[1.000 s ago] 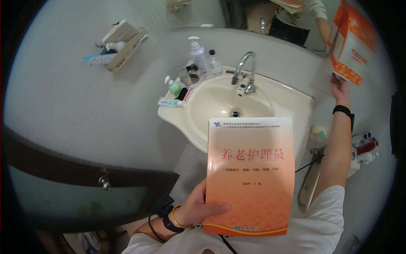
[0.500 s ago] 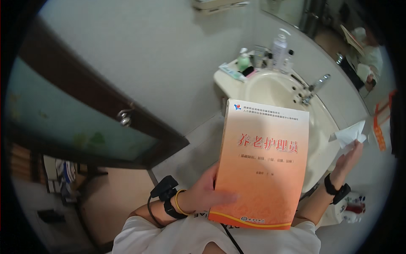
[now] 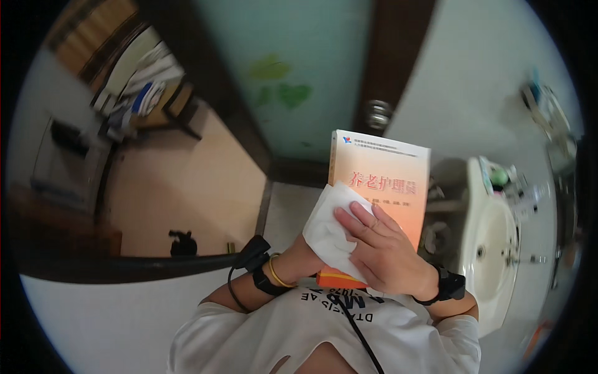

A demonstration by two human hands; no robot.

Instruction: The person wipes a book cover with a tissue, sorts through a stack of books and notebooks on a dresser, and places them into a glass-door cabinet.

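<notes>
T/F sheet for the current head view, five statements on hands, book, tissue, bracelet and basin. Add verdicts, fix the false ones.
1. The right hand lies over the white tissue. True.
2. The paperback book lies open. False: the paperback book is closed, front cover up.
3. The white tissue covers part of the left hand. True.
4. The yellow bracelet is on the right wrist. False: the yellow bracelet is on the left one.
5. In the picture, the washbasin is right of the book. True.

One book (image 3: 392, 165), one tissue (image 3: 329, 229)
</notes>
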